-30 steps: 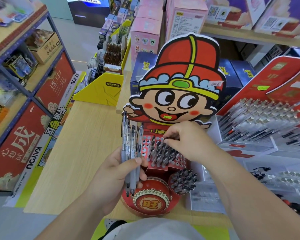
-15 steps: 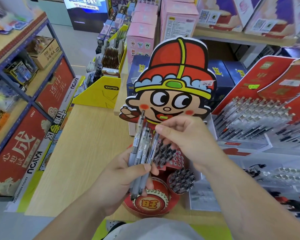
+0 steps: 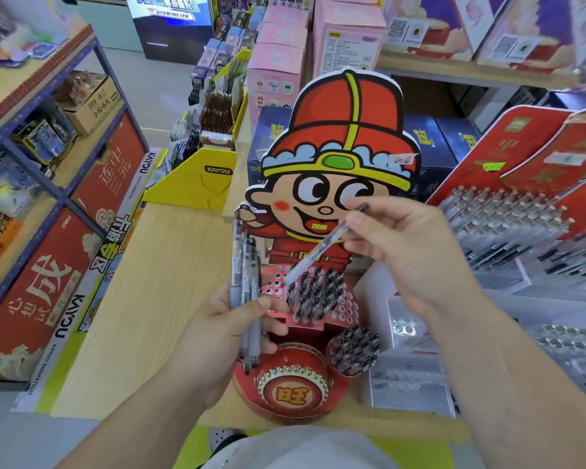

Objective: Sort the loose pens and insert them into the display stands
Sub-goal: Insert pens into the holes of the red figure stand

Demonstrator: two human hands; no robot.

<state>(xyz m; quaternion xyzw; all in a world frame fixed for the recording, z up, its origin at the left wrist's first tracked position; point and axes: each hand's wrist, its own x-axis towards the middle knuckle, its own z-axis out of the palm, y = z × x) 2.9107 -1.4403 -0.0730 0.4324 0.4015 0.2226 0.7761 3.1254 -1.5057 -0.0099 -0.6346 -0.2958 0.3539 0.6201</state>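
Step in hand: inserting one pen into the stand. Your right hand, right of centre, pinches a slim grey-barrelled pen with a dark cap near its upper end, thumb and fingers curled onto it. The pen slants down and to the left, its lower tip over the left part of the red perforated cardboard tray of the cartoon-figure display stand at frame centre. Whether the tip has entered a hole cannot be told; it lies just beside the cluster of dark-capped pens standing in the tray. Open holes show along the tray's left edge and on its right side. Your left hand, lower centre-left, grips a bundle of grey pens upright, thumb laid across the barrels, their lower ends hanging in front of the red drum-shaped base. A small round red cup at the stand's lower right is packed with pens. The stand rests on the pale wooden tabletop. Judgement: the task is part done, with the bundle not yet placed. The next move calls for bringing the pen nearer upright, lining its tip on an empty hole at the left edge, and pressing straight down without knocking the neighbouring pens.
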